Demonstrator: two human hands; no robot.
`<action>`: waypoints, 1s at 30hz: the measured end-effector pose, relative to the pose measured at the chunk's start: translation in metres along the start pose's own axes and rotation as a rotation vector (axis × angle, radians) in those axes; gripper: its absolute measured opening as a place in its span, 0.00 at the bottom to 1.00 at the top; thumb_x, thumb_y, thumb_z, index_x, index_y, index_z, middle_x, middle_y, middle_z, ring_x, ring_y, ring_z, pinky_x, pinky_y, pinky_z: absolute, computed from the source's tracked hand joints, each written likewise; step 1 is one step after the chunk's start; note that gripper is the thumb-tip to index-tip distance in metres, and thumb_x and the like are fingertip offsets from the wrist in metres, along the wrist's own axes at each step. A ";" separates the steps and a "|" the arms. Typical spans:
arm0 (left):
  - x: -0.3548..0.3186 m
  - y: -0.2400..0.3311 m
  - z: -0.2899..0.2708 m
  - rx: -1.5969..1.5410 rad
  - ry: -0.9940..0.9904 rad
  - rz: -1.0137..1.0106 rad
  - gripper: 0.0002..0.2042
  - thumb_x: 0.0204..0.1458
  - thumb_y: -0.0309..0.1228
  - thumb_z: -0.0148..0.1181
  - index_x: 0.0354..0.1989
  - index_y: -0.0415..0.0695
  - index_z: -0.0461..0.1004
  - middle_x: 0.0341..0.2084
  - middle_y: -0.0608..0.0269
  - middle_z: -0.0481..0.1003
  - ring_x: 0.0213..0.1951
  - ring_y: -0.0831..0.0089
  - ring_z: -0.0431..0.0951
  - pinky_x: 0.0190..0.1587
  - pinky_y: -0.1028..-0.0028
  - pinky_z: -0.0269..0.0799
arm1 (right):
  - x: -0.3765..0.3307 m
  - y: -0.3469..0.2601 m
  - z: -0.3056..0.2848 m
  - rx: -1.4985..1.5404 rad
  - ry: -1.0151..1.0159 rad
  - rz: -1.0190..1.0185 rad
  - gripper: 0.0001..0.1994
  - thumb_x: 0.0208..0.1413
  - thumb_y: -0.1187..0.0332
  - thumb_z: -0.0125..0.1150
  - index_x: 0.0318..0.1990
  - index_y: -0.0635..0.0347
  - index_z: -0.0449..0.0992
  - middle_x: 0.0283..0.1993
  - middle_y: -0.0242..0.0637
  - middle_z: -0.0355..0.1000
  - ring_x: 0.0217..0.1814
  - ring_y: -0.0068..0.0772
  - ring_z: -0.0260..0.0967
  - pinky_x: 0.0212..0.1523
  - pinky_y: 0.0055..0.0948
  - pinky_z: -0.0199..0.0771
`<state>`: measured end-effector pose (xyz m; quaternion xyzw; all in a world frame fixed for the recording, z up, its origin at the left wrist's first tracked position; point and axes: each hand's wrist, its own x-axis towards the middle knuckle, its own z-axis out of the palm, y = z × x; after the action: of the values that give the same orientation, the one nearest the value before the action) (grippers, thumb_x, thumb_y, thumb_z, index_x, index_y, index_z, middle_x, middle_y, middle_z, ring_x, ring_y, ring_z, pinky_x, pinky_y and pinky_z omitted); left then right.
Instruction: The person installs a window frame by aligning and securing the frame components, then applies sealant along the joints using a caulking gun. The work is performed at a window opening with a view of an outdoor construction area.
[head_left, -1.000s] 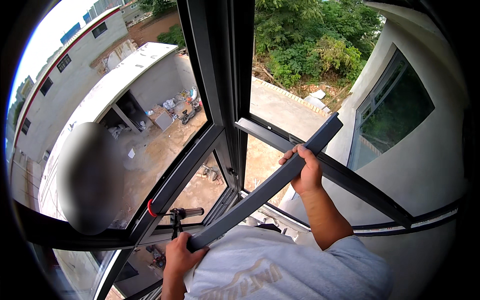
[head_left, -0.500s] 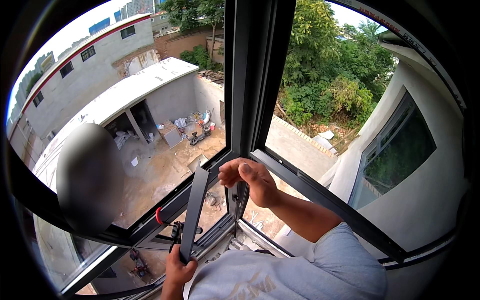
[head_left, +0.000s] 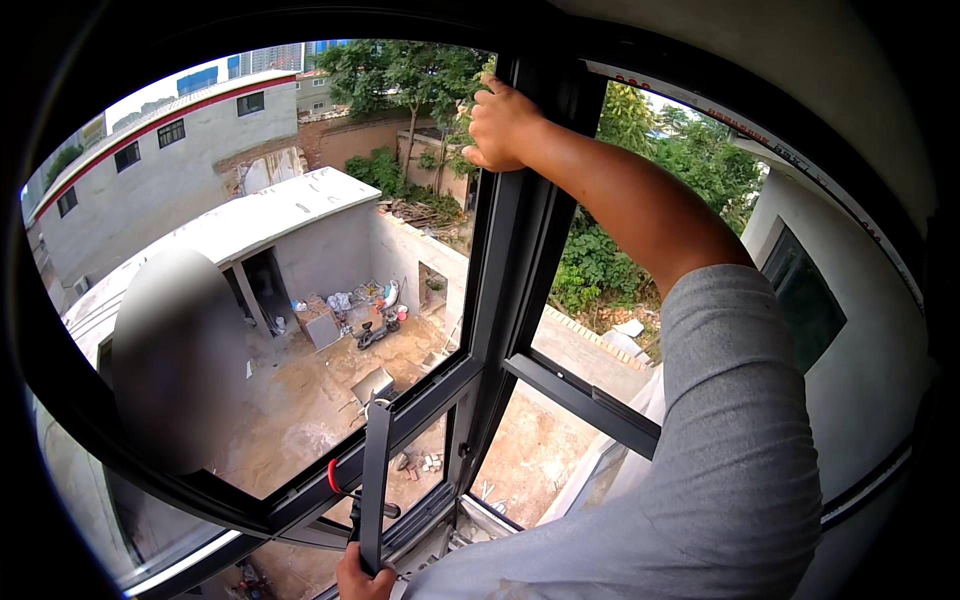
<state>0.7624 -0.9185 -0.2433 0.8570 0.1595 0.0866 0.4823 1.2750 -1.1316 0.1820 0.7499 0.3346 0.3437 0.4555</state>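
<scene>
My left hand (head_left: 366, 575), low in the view, is closed around the lower end of a long dark grey strip (head_left: 376, 480), held nearly upright in front of the left window's bottom rail (head_left: 420, 400). A red curved piece (head_left: 333, 476) and a black part (head_left: 390, 510) show beside the strip; what they belong to I cannot make out. Up high, my right hand (head_left: 508, 125) is on the dark corner post (head_left: 497, 265) between the two panes. Its fingers curl at the post's left edge, with one digit pointing up.
On the right, a dark crossrail (head_left: 590, 405) runs off behind my arm. A pale window ledge (head_left: 465, 525) with small bits lies below the post. Outside are a yard (head_left: 290, 400) with a scooter (head_left: 377, 333), a white-roofed shed (head_left: 250, 215) and trees (head_left: 405, 75).
My right hand has risen from the rail near the strip's top to high on the corner post. The left hand still holds the strip, now more upright. The view has shifted.
</scene>
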 end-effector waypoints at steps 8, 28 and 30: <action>0.008 -0.044 -0.001 -0.165 -0.018 -0.099 0.09 0.43 0.26 0.59 0.35 0.40 0.75 0.21 0.58 0.74 0.24 0.67 0.71 0.29 0.63 0.70 | 0.004 0.001 -0.003 0.000 -0.046 -0.032 0.30 0.67 0.45 0.42 0.31 0.54 0.88 0.38 0.36 0.82 0.54 0.39 0.71 0.77 0.52 0.49; -0.040 -0.065 -0.040 -0.135 0.000 0.004 0.09 0.46 0.23 0.60 0.36 0.38 0.72 0.22 0.55 0.72 0.24 0.64 0.70 0.28 0.61 0.68 | 0.004 -0.021 0.045 0.160 1.054 0.657 0.12 0.53 0.67 0.68 0.45 0.48 0.78 0.65 0.36 0.71 0.69 0.42 0.66 0.72 0.61 0.59; -0.051 -0.075 -0.043 -0.123 0.000 -0.036 0.08 0.45 0.23 0.61 0.34 0.39 0.70 0.21 0.57 0.69 0.24 0.66 0.67 0.28 0.62 0.66 | -0.003 -0.038 0.052 0.240 1.090 0.826 0.21 0.50 0.66 0.70 0.54 0.47 0.78 0.68 0.40 0.69 0.68 0.50 0.66 0.70 0.60 0.60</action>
<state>0.6878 -0.8664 -0.2847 0.8226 0.1692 0.0878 0.5357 1.3084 -1.1437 0.1287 0.5815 0.2384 0.7772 -0.0317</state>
